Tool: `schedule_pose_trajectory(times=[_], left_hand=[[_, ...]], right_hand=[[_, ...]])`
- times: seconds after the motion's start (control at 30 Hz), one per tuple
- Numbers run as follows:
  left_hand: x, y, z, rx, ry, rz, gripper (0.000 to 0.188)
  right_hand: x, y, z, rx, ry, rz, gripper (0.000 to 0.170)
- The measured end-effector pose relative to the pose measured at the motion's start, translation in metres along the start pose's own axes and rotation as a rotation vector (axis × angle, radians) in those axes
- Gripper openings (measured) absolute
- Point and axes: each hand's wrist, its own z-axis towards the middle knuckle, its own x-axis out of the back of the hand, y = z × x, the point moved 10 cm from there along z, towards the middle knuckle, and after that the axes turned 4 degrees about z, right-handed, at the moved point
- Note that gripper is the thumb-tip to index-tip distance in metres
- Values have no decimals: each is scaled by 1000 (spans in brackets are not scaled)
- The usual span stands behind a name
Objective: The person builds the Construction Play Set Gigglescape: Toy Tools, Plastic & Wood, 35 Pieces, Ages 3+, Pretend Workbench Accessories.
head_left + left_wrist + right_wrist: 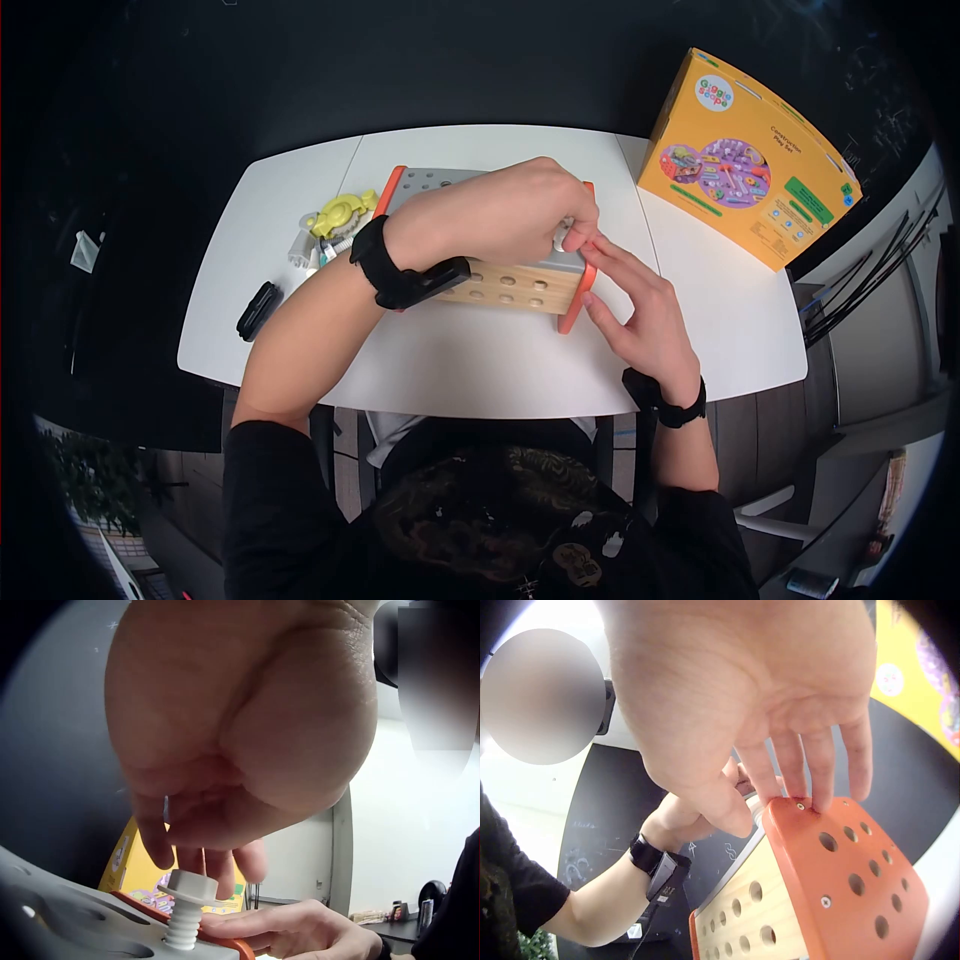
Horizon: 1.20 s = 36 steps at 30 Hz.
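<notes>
A toy workbench with a grey top, a wooden front full of holes and orange end panels stands in the middle of the table. At its right end, a light grey plastic bolt with a hexagonal head stands in the grey top, part of its thread showing. My left hand reaches across the workbench, fingers curled around the bolt's head. My right hand rests its nearly straight fingers on the top edge of the right orange panel. Its thumb lies by the front corner.
Left of the workbench lie yellow-green toy parts and grey and white pieces. A black object sits near the left edge of the white table. The yellow toy box stands at the back right.
</notes>
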Motion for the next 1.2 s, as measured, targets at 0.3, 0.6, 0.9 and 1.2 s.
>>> schedule_pose_trajectory(times=[0.3, 0.6, 0.9, 1.2], left_hand=[[4, -6, 0, 201, 84, 273, 10], [-3, -4, 1, 49, -27, -15, 11], [8, -6, 3, 233, 142, 252, 13], [-1, -5, 0, 73, 41, 64, 8]], right_hand=[[0, 1, 0, 2, -7, -8, 44], [-1, 5, -1, -13, -22, 4, 46], [-1, 4, -2, -15, -27, 2, 47], [-1, 3, -1, -10, -18, 16, 46]])
